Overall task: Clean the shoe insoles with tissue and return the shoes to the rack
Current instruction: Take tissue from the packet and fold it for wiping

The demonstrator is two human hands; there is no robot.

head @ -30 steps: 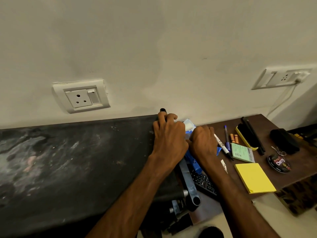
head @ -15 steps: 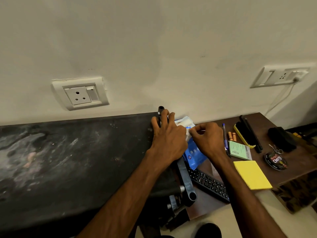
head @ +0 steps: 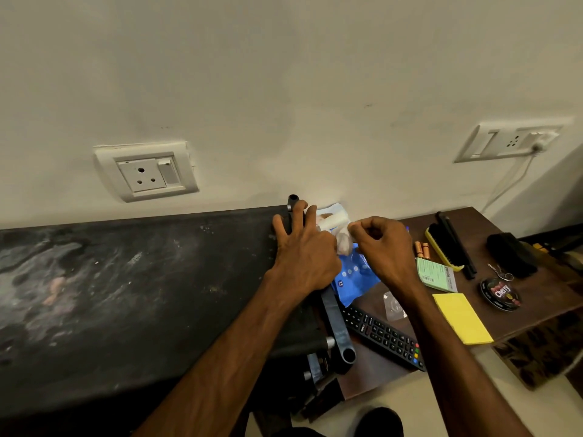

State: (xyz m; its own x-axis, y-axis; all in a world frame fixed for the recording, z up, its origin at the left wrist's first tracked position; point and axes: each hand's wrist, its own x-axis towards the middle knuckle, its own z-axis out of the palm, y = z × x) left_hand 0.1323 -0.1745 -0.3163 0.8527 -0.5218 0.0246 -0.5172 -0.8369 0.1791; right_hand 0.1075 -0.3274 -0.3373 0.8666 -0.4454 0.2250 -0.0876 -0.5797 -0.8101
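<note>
Nearest, a strip of pale floor (head: 441, 392) shows below the front edge of a brown wooden desk (head: 375, 372). To the left of the desk, a wide black slab (head: 126, 294), scuffed and streaked with grey, runs back to the wall. A grey metal arm (head: 336, 323) lies along the seam between them.

On the desk's near part lie a black remote control (head: 383, 337) and a yellow note pad (head: 462, 318). Further in come a green pad (head: 437, 274), a round polish tin (head: 501, 293) and a set of keys (head: 500, 272).

The blue tissue pack (head: 356, 279) lies flat on the desk just beside the metal arm. The left hand (head: 304, 250) rests on it with its fingers spread straight over the arm and the pack's far end. The right hand (head: 383, 247), fingers curled, pinches a white tissue (head: 344, 242) at the pack's mouth.

Behind stand two batteries (head: 422, 250), a yellow-backed brush (head: 444, 244) and a black brush (head: 511, 253).

The cream wall (head: 284, 89) carries a socket (head: 146, 171) on the left and a switch plate (head: 508, 141) on the right, with a pale cable (head: 511, 181) hanging from it.
</note>
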